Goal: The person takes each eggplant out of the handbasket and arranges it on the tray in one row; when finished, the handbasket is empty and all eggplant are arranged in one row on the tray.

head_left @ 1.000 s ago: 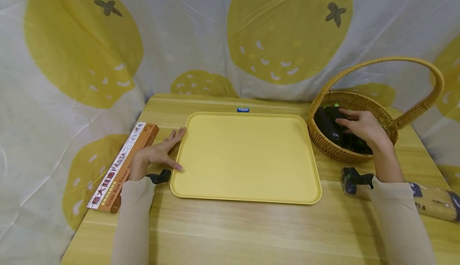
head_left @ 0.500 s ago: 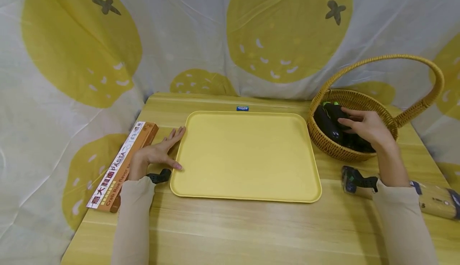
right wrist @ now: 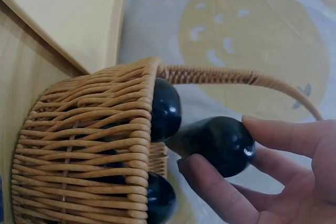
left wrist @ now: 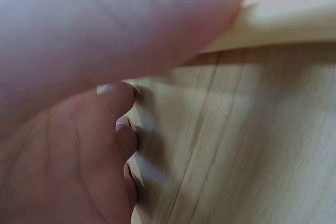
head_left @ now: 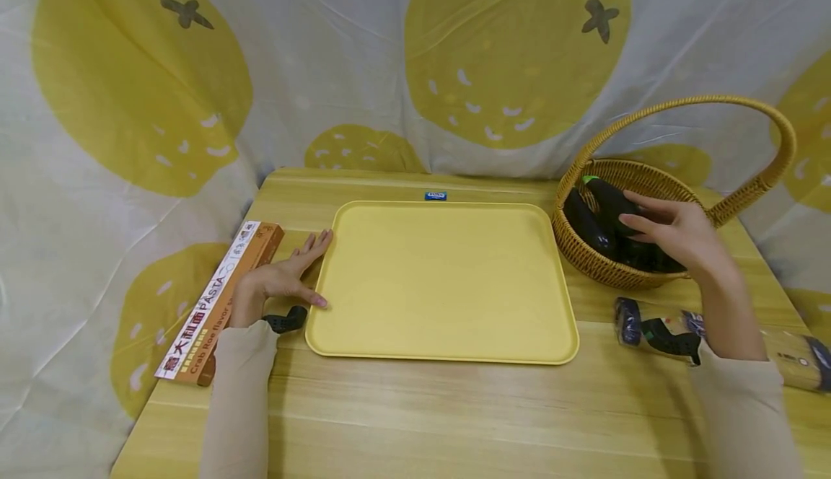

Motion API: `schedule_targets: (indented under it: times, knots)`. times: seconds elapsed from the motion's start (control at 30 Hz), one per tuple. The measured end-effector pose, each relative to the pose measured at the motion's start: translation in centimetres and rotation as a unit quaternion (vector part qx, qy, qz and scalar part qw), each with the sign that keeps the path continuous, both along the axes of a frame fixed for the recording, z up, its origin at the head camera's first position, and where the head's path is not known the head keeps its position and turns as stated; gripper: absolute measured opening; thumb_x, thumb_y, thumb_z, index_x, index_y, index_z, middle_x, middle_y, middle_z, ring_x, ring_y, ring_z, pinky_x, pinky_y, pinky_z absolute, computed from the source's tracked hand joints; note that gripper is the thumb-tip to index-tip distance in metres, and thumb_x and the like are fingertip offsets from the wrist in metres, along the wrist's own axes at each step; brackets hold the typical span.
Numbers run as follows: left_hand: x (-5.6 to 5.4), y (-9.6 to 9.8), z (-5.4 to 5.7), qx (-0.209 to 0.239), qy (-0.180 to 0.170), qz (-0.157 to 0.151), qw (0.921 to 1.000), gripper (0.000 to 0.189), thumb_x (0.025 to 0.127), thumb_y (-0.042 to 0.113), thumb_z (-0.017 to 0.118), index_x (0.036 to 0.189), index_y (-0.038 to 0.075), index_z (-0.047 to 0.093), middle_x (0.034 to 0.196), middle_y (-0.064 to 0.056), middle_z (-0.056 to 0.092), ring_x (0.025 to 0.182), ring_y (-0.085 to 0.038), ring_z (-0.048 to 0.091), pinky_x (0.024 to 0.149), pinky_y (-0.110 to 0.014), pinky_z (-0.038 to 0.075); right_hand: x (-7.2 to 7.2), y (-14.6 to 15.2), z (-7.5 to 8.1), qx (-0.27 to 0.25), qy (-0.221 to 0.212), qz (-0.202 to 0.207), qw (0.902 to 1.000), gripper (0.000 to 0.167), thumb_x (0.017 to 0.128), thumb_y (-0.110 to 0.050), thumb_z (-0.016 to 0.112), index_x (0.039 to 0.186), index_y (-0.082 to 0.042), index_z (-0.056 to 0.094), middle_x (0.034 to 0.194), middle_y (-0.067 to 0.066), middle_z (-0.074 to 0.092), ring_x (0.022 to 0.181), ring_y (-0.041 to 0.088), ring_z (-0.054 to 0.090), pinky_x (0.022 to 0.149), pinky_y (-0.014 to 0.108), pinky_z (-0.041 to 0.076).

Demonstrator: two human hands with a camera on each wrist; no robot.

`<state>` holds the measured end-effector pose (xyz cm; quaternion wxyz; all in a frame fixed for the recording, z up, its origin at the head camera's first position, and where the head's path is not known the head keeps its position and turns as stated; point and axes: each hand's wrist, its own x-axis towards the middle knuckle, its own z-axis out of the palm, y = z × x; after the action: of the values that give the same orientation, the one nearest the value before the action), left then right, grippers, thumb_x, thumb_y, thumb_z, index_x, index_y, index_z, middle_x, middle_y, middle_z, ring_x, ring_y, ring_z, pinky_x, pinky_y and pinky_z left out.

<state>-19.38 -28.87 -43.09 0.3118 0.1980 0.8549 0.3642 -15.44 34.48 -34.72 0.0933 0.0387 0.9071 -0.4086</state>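
In the head view my right hand [head_left: 684, 237] pinches a dark, shiny eggplant [head_left: 609, 201] with a green stem end, between thumb and fingers. The right wrist view shows this eggplant [right wrist: 223, 145] raised at the mouth of the wicker basket [right wrist: 84, 129]. Other eggplants [head_left: 586, 228] lie beside and below it in the basket; how many is hard to tell. My left hand [head_left: 279, 280] has its fingers spread at the left edge of the yellow tray [head_left: 441, 284], thumb on the rim. From the left wrist, the thumb [left wrist: 115, 30] covers much of the view.
A pasta box [head_left: 221, 302] lies left of the left forearm. Behind the tray sits a small blue packet [head_left: 436, 195]. A clear pack of noodles [head_left: 795, 360] lies partly under the right forearm. The basket's tall handle [head_left: 701, 100] arches over its opening.
The right hand has drawn back slightly to the right and lifted the eggplant, which now shows more of its length. My left hand keeps its place on the tray.
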Motion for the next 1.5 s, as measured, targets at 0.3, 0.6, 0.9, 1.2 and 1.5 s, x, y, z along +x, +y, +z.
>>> schedule_targets:
  times: [0.3, 0.6, 0.9, 1.2, 1.5]
  knots:
    - [-0.1, -0.1, -0.1, 0.003, -0.003, 0.001, 1.0000, 0.139, 0.078, 0.026, 0.092, 0.165, 0.012, -0.014, 0.166, -0.024, -0.033, 0.152, -0.050, -0.030, 0.119, -0.073, -0.020, 3.1, 0.3, 1.0, 0.009, -0.002, 0.002, 1.0000, 0.068, 0.102, -0.051, 0.059, 0.162, -0.029, 0.035, 0.167, 0.023, 0.031, 0.087, -0.019, 0.064, 0.104, 0.044, 0.052]
    - [0.1, -0.2, 0.0, 0.013, -0.001, -0.003, 0.9999, 0.138, 0.078, 0.026, 0.092, 0.165, 0.010, -0.014, 0.166, -0.026, -0.032, 0.151, -0.050, -0.031, 0.118, -0.074, -0.020, 5.6, -0.6, 1.7, 0.020, 0.018, 0.023, 0.9994, 0.059, 0.103, -0.039, 0.064, 0.158, -0.028, 0.045, 0.123, -0.026, 0.069, 0.088, -0.009, 0.069, 0.091, 0.034, 0.051]
    - [0.1, -0.2, 0.1, 0.013, 0.005, -0.009, 0.9999, 0.135, 0.080, 0.027, 0.090, 0.165, 0.009, -0.013, 0.166, -0.026, -0.030, 0.152, -0.051, -0.030, 0.118, -0.075, -0.019, 5.3, -5.3, 1.9, -0.030, 0.044, 0.079, 0.9955, 0.055, 0.101, -0.034, 0.068, 0.154, -0.028, 0.052, 0.141, -0.011, 0.066, 0.084, -0.012, 0.059, 0.063, 0.018, 0.046]
    - [-0.3, 0.3, -0.2, 0.014, 0.005, -0.018, 0.9997, 0.134, 0.081, 0.025, 0.090, 0.165, 0.009, -0.013, 0.168, -0.022, -0.029, 0.153, -0.046, -0.030, 0.120, -0.072, -0.019, 2.2, -12.9, 0.5, -0.079, 0.024, 0.125, 0.9888, 0.055, 0.096, -0.040, 0.074, 0.148, -0.031, 0.058, 0.153, 0.006, 0.058, 0.132, 0.031, 0.060, 0.071, 0.021, 0.046]
    - [-0.1, -0.2, -0.3, 0.013, 0.002, -0.004, 0.9999, 0.136, 0.080, 0.026, 0.091, 0.166, 0.011, -0.013, 0.167, -0.023, -0.030, 0.153, -0.046, -0.030, 0.120, -0.071, -0.020, -1.0, -21.7, -1.5, -0.131, 0.041, 0.156, 0.9782, 0.050, 0.093, -0.030, 0.079, 0.141, -0.029, 0.066, 0.141, 0.008, 0.067, 0.122, 0.026, 0.069, 0.069, 0.026, 0.047]
